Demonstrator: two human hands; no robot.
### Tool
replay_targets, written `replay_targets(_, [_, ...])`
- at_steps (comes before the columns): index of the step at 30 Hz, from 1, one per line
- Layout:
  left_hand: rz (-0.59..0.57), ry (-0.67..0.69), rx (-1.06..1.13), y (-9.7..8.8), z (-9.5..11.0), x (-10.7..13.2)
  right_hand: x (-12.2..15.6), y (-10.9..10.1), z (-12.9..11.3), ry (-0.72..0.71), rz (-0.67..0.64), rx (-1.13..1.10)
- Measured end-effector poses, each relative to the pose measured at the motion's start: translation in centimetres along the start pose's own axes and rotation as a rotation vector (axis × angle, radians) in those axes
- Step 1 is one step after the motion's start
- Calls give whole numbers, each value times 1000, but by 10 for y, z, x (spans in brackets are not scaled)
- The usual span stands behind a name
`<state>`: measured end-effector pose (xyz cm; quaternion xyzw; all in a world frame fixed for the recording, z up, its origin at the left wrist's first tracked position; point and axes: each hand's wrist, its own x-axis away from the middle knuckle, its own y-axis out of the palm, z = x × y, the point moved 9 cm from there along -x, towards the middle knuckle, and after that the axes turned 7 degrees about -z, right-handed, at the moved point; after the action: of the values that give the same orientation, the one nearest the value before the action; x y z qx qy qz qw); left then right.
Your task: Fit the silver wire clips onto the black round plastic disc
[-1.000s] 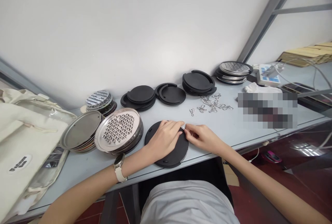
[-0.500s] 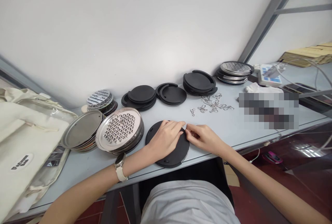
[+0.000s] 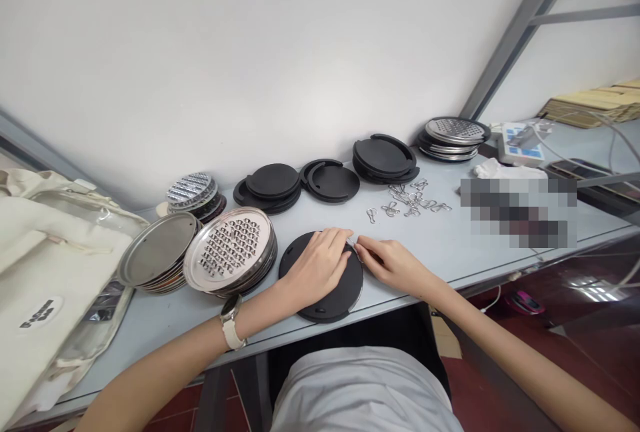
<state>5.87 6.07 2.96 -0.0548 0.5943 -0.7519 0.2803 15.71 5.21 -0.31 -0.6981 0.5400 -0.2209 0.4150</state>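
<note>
A black round disc [image 3: 345, 295] with small slots lies flat on the table in front of me. Across its top rests my left hand [image 3: 320, 264], fingers together, gripping it near its far right edge. At that same edge my right hand [image 3: 387, 262] is closed in a pinch on a small bent metal wire clip [image 3: 351, 243], mostly covered by the fingertips. Beyond the hands, several similar wire clips [image 3: 413, 200] are scattered in a loose heap.
Left of the disc are stacks of metal grater plates [image 3: 230, 252] and plain round plates [image 3: 157, 249]. Black round holders [image 3: 273, 182] line the wall, with stacked graters [image 3: 454, 131] farther right. A cream bag [image 3: 65, 272] occupies the left end; a power strip [image 3: 520, 144] sits right.
The right fingertips have shifted slightly left and up at the disc's edge, and the wire clip shows less. The disc has moved a little left with the left hand.
</note>
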Motion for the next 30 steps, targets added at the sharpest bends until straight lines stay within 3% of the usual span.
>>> replay_targets(30, [-10, 27, 68, 0, 3, 0, 1, 2, -2, -11, -27, -8])
